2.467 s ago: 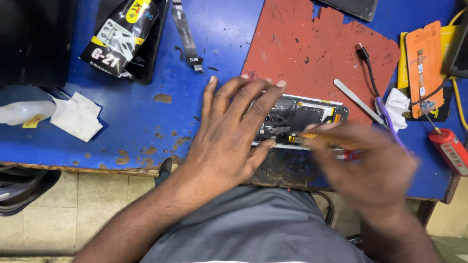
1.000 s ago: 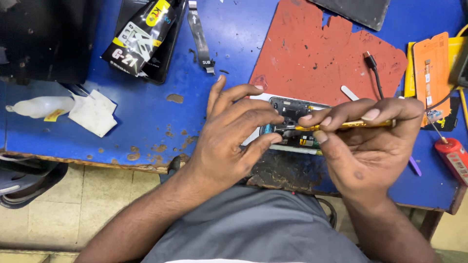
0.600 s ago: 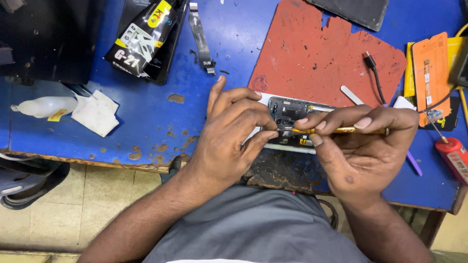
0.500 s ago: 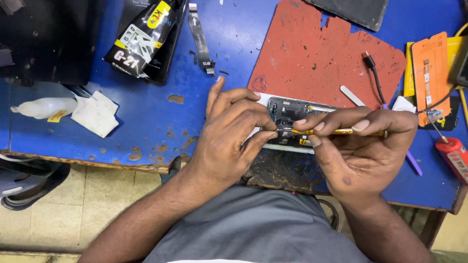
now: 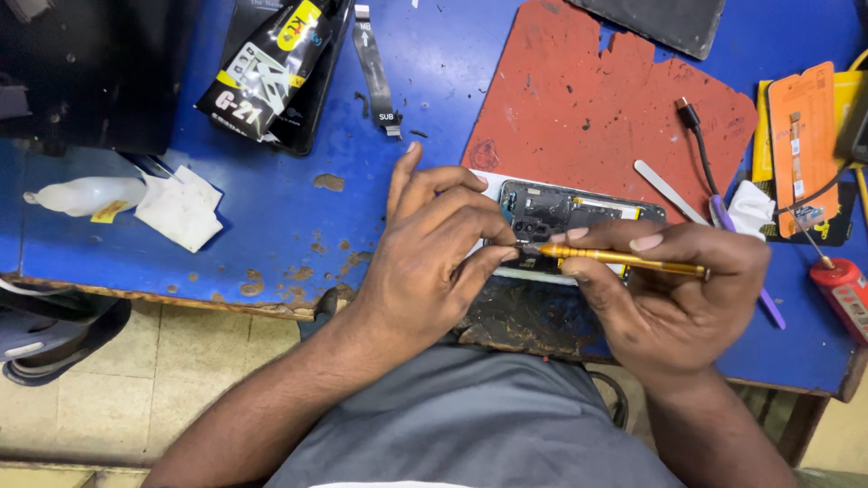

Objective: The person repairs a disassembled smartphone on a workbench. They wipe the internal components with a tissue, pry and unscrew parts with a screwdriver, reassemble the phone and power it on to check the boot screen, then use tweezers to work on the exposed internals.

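An opened phone (image 5: 579, 210) with its back off lies on the near edge of a worn red mat (image 5: 597, 108). My left hand (image 5: 434, 262) rests over the phone's left end and pins it down, thumb and forefinger close to the tool tip. My right hand (image 5: 669, 298) grips a thin gold screwdriver (image 5: 624, 258) held almost flat, its tip touching the phone's lower left part. My hands cover much of the phone.
On the blue bench (image 5: 271, 226): a black glue tube packet (image 5: 271, 68), a flex ribbon (image 5: 375, 72), a white bottle (image 5: 81, 194) and folded tissue (image 5: 181, 208) at left. At right lie a black cable (image 5: 696, 136), grey pry tool (image 5: 669, 192), orange card (image 5: 803, 136), red tool (image 5: 841, 294).
My right hand came in from a blurred sweep and settled the screwdriver tip on the phone. My left hand shifted slightly, still pinning the phone. The view moved a little.
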The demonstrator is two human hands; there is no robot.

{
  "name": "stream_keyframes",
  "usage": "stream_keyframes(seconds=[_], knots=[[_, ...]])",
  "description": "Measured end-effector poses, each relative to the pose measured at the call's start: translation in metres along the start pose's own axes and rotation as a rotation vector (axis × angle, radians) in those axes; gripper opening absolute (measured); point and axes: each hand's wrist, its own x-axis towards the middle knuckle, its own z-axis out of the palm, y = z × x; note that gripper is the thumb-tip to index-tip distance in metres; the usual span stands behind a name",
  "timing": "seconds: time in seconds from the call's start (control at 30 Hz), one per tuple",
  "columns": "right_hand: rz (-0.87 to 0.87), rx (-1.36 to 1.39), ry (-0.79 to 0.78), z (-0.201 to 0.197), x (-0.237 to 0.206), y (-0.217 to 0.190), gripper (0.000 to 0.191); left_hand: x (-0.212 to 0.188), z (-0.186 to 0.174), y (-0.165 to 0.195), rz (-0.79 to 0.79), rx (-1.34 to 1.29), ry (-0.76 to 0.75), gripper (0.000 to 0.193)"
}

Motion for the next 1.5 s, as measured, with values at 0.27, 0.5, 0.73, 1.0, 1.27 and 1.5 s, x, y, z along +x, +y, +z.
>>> stream_keyframes(seconds=[0.27, 0.5, 0.73, 1.0, 1.27, 1.5], knots=[[-0.143, -0.108, -0.123, -0.010, 0.004, -0.008, 0.044, 0.004, 0.000, 0.004, 0.018, 0.092, -0.199, 0.077], [-0.112, -0.141, -0.223, -0.013, -0.006, 0.001, 0.040, 0.006, 0.000, 0.006, -0.021, 0.126, -0.233, 0.083], [-0.108, -0.169, -0.241, -0.010, -0.006, 0.002, 0.036, 0.006, 0.002, 0.005, -0.031, 0.130, -0.243, 0.084], [-0.282, -0.518, -0.286, -0.008, 0.002, -0.009, 0.045, 0.004, 0.002, 0.005, -0.034, 0.134, -0.259, 0.087], [0.055, -0.089, -0.070, -0.015, -0.006, -0.004, 0.050, 0.005, 0.002, 0.004, -0.008, 0.109, -0.255, 0.071], [0.137, 0.198, -0.019, -0.013, -0.014, 0.002, 0.049, 0.001, 0.001, 0.002, 0.044, -0.008, -0.239, 0.016]])
